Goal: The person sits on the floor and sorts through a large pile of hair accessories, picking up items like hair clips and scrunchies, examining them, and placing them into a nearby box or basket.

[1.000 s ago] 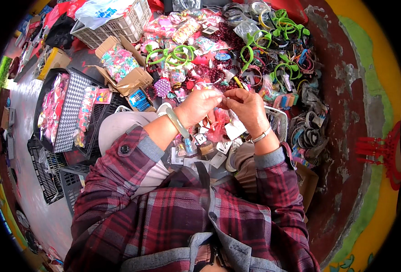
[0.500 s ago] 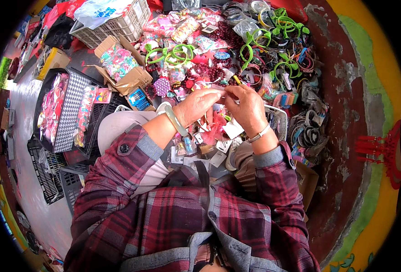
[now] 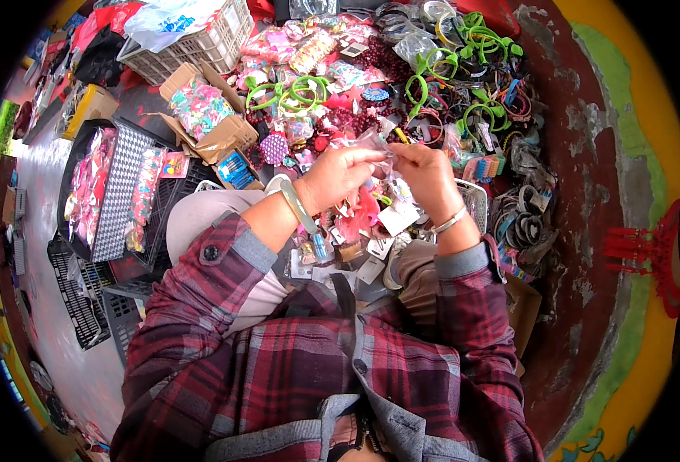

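My left hand (image 3: pixel 341 175) and my right hand (image 3: pixel 429 182) are raised close together over a heap of small accessories, both with fingers pinched. Between them they hold a small clear plastic bag (image 3: pixel 374 141); what is in it, if anything, I cannot make out. A bangle circles my left wrist and a silver one my right. Beneath the hands lie a reddish-pink piece (image 3: pixel 358 223), white cards (image 3: pixel 398 219) and other small packets. A white basket (image 3: pixel 476 202) stands beside my right hand, partly hidden by it.
Ahead lie green hair hoops (image 3: pixel 297 93), dark red beads and packets. To the left are an opened cardboard box (image 3: pixel 230 132), a houndstooth-sided bin (image 3: pixel 116 223) and a grey plastic crate (image 3: pixel 190 55). Black hoops (image 3: pixel 526 223) lie at right, near a peeling dark red strip (image 3: pixel 578 254).
My right hand has moved slightly right and down, widening the gap between the hands. More of the clear bag shows between the fingers.
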A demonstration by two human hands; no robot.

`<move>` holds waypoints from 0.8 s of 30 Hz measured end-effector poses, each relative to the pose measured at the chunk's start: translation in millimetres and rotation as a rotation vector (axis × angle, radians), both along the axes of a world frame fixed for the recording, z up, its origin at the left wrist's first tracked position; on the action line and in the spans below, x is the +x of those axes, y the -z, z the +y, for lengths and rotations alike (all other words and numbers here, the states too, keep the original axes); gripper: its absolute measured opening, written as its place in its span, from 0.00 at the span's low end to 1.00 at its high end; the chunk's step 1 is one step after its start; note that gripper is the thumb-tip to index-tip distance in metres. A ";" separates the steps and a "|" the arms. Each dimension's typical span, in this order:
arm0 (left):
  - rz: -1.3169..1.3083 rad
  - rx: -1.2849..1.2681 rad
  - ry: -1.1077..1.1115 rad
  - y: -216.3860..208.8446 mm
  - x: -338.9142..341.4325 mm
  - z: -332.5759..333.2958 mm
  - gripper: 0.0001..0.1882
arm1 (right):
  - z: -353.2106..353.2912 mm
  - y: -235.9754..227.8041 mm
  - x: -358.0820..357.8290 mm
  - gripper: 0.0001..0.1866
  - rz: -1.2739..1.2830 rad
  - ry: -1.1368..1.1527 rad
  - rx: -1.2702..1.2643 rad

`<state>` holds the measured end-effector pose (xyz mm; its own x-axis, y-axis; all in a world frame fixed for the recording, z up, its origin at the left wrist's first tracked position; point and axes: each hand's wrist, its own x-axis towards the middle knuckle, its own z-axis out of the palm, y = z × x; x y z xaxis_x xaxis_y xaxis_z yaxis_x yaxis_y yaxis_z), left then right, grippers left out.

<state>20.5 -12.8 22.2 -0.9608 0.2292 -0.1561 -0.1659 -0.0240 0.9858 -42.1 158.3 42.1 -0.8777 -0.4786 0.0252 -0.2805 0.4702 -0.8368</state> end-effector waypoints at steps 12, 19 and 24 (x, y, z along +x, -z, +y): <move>0.159 0.183 -0.210 -6.2 -11.2 -9.9 0.22 | 27.9 -35.8 -15.9 0.12 -0.584 -0.212 -0.321; -0.133 0.163 0.042 4.5 -9.5 -16.2 0.12 | 31.1 -39.0 -18.5 0.12 -0.488 -0.204 -0.166; -0.139 0.139 0.122 -11.3 -7.3 -15.4 0.13 | 34.3 -23.8 -28.7 0.08 -0.379 -0.204 0.031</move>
<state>13.2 -28.2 33.5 -0.8962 0.3708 -0.2435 -0.3096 -0.1298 0.9420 -70.8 192.6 65.8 -0.7092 -0.6392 -0.2976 -0.0462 0.4633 -0.8850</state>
